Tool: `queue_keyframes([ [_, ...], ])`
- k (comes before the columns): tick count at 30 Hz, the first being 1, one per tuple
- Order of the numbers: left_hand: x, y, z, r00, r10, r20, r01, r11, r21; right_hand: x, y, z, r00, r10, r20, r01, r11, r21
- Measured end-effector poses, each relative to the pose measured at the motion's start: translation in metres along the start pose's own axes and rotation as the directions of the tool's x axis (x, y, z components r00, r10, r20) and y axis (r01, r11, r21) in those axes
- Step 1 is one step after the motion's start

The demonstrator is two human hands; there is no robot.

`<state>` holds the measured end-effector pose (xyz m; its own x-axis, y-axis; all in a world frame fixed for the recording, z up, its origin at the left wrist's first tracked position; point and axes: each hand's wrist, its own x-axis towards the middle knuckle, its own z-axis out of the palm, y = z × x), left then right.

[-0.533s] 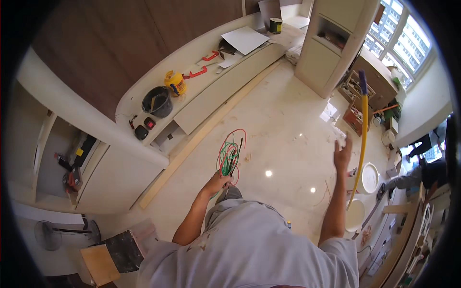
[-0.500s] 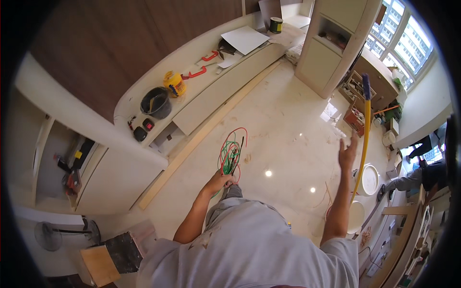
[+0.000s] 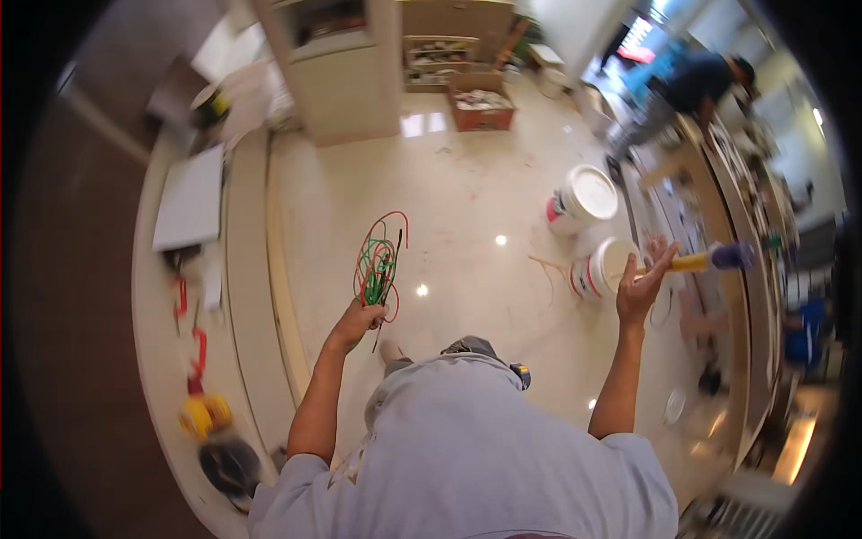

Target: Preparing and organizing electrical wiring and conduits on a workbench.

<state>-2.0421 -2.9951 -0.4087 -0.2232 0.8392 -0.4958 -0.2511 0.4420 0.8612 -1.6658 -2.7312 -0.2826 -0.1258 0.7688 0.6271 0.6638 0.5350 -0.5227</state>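
A loose bundle of thin red, green and black wire (image 3: 377,265) rises from my left hand (image 3: 362,321), whose fingers are closed around its lower end. Its loops stand up in front of me over the floor. On the other side, my right hand (image 3: 639,289) is raised, fingers apart and nothing in its grasp. It overlaps the yellow pole (image 3: 690,263) with the purple end (image 3: 732,256); whether they touch cannot be told. The pole's lower part is hidden around the hand and the near white bucket (image 3: 593,275).
A lidded white bucket (image 3: 593,193) stands farther off. At left, a long ledge (image 3: 166,328) carries red clamps (image 3: 197,352), a yellow container (image 3: 205,416) and a black bucket (image 3: 229,465). An orange box (image 3: 482,117) sits ahead; another person (image 3: 696,94) bends over a bench at right.
My view has turned to the right, so the ledge now runs along my left side and the buckets lie ahead. The wire stays in my left hand; my right hand remains open.
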Motion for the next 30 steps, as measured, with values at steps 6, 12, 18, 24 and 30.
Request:
queue_keyframes([
  [6,0.158,0.079,-0.011,0.953,-0.078,0.293,0.053,0.994,0.092,-0.001,0.023,-0.036,0.917,0.172,-0.359,-0.246,0.954,-0.172],
  [12,0.265,0.134,0.049,0.902,-0.17,0.396,0.191,0.981,-0.016,-0.015,0.167,-0.01,0.591,0.574,-0.567,-0.578,0.792,0.198],
  [18,0.372,0.209,0.053,0.883,-0.277,0.378,0.083,0.886,0.456,0.122,0.128,0.213,0.853,0.508,0.12,-0.521,0.813,0.26],
  [24,0.458,0.303,0.111,0.862,-0.28,0.422,-0.073,0.756,0.65,0.235,0.059,0.31,0.703,-0.249,0.666,0.189,0.968,0.162],
  [30,0.616,0.348,0.15,0.857,-0.235,0.459,-0.092,0.806,0.585,0.322,0.17,0.36,0.858,0.034,0.513,-0.011,0.999,-0.048],
])
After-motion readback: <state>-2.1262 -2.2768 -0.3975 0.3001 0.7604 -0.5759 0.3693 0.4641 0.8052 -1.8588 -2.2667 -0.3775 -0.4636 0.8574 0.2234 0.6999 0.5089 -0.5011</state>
